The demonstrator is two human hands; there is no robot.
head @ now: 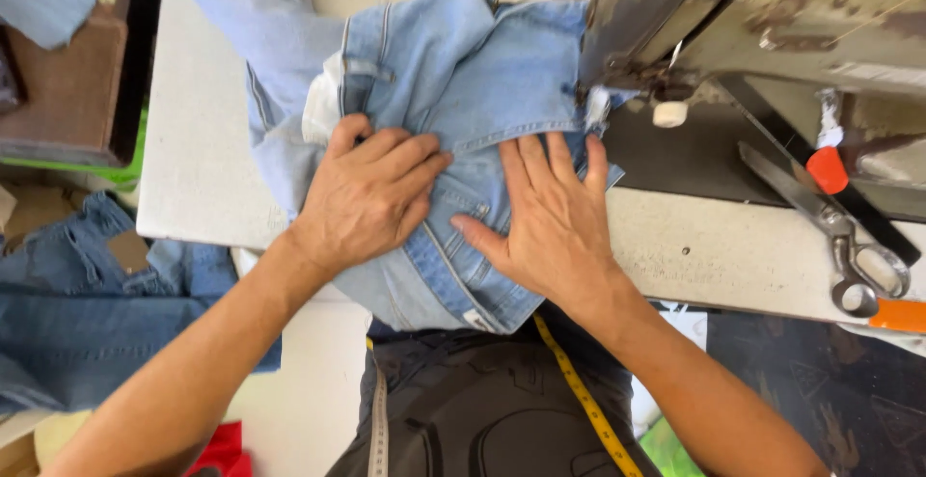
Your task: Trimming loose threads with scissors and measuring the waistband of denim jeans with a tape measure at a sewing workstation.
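**Both hands flat on denim at the sewing machine**

Head view: a pair of light-blue jeans (453, 81) lies bunched on the pale tabletop (193, 149), its waistband end hanging over the near edge toward the person's lap. The left hand (371, 192) presses down on the folded fabric with fingers curled slightly, grip released, palm on the cloth just beside a white pocket lining. The right hand (555, 221) lies flat and spread, grip also released, its fingertips reaching the edge of the denim that runs under the head of the sewing machine (752, 24). The two hands sit near each other, the right thumb pointing toward the left fingers without touching.

To the right of the jeans, the dark machine bed gives way to bare tabletop; a pair of scissors (830, 217) lies there at an angle, well apart from the right hand, handles toward the near edge. A yellow measuring tape (584, 400) hangs down the person's front. Left of the tabletop, beyond its edge, darker blue denim pieces (77, 313) lie piled lower down. The tabletop left of the jeans offers open surface up to its left edge.
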